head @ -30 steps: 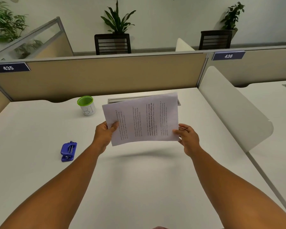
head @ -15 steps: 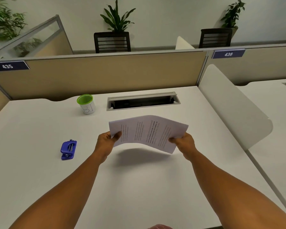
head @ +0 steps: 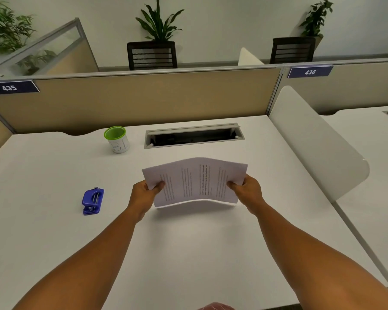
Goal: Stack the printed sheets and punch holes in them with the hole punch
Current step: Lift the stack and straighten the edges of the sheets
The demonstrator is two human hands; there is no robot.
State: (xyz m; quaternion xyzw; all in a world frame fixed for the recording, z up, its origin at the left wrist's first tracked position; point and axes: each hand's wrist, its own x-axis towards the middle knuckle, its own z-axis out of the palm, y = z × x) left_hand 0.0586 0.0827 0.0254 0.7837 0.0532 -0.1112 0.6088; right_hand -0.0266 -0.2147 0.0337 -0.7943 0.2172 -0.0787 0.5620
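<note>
A broad white table (head: 54, 231) fills most of the view, backed by a tan partition panel (head: 143, 101) that carries a dark label reading 435 (head: 10, 87) at its left end, with a second label reading 436 (head: 309, 72) on the neighbouring panel to the right. A curved white divider (head: 311, 139) stands along the table's right edge. Beyond the partition two dark slatted chairs (head: 152, 55) stand against the wall with leafy plants (head: 158, 21) behind them. Set into the far middle of the table is a long cable slot (head: 194, 135) with a grey frame. The printed sheets (head: 195, 182) are held above the table's middle, just nearer than the slot, bowed upward along the centre so the stack arches, their lines of text running sideways to the viewer. The left hand (head: 143, 193) grips the stack's left edge, thumb on top and fingers curled under; the right hand (head: 246, 191) grips the right edge in the same way, thumb pressed on the top page. Both forearms reach in bare from the bottom corners. A small white cup with a green rim (head: 117, 139) stands left of the slot, handwriting on its side. The blue hole punch (head: 92, 201) lies on the table well to the left of the left hand, untouched.
</note>
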